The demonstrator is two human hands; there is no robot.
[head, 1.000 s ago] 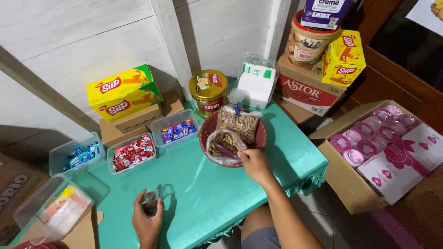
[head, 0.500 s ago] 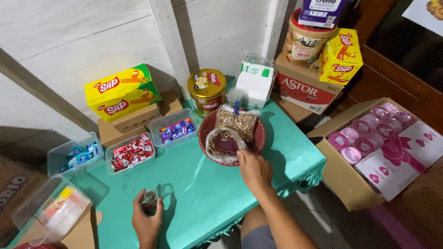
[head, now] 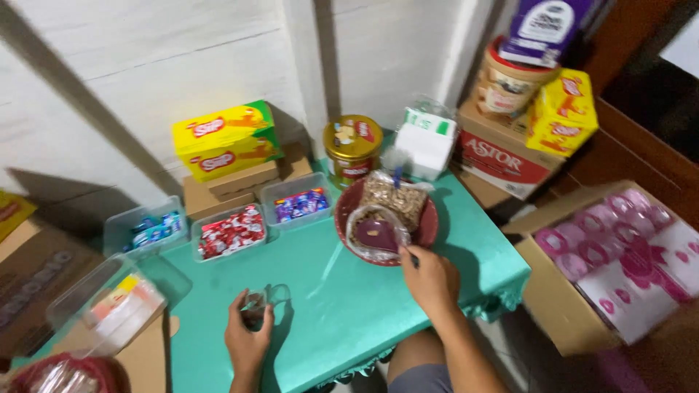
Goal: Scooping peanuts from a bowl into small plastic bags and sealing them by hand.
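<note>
On the teal table my left hand grips a small clear glass mug that stands upright near the front edge. My right hand rests at the near rim of a dark red bowl and pinches something thin there, too small to identify. The bowl holds a clear bag of brown snacks and a smaller clear bag with a dark piece inside.
Clear tubs of wrapped sweets: red, blue-purple, blue. Yellow boxes, a gold tin, a white packet stand behind. An open carton of pink packs sits right; stacked boxes back right.
My right hand has drawn back from inside the bowl to its near rim. My left hand has stayed on the glass mug.
</note>
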